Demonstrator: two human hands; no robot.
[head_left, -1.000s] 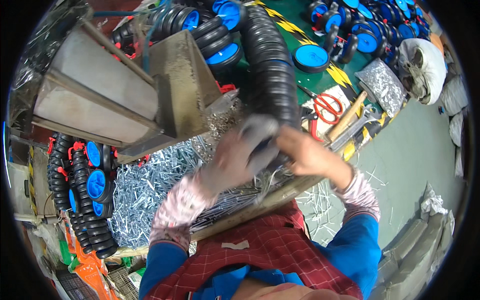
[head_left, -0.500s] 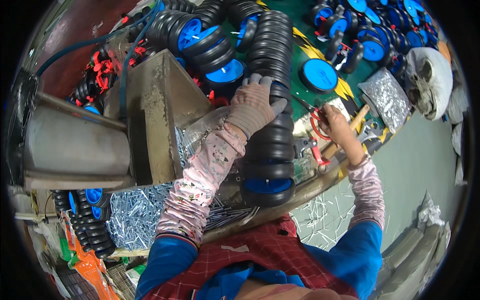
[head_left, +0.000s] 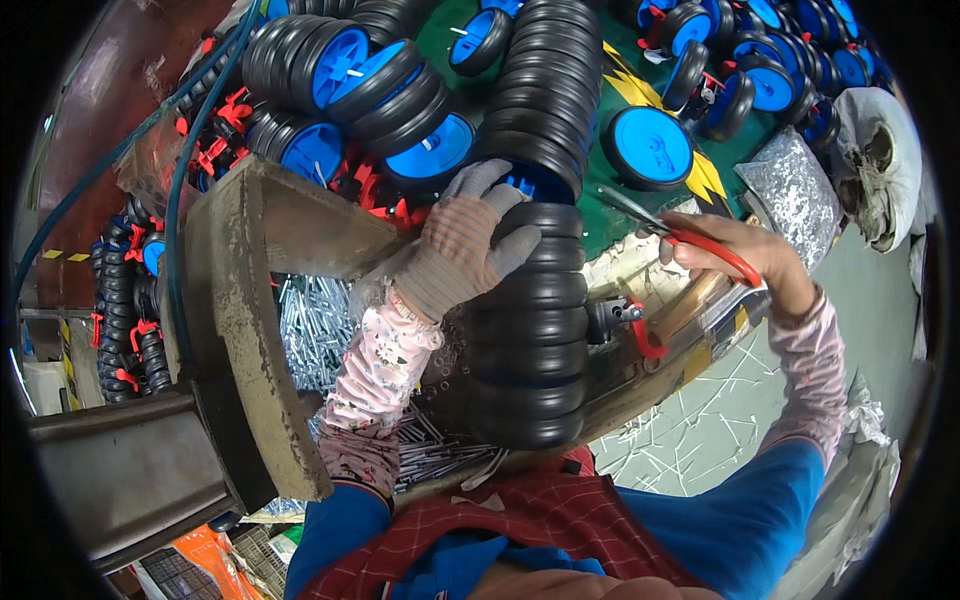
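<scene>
Many lined-up wheels [head_left: 530, 330] mid-frame look done by the spread left hand [head_left: 465, 245], loose wheels [head_left: 768, 88] upper right don't, and the right hand [head_left: 765, 250] grips red scissors [head_left: 690, 237].

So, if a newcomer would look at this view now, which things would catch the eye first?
Probably the long row of black wheels running up the middle, with the gloved left hand at a break in it. Next, the red-handled scissors held in the bare right hand, right of the row. A wheel with a bright blue face also stands out, lying above the scissors.
</scene>
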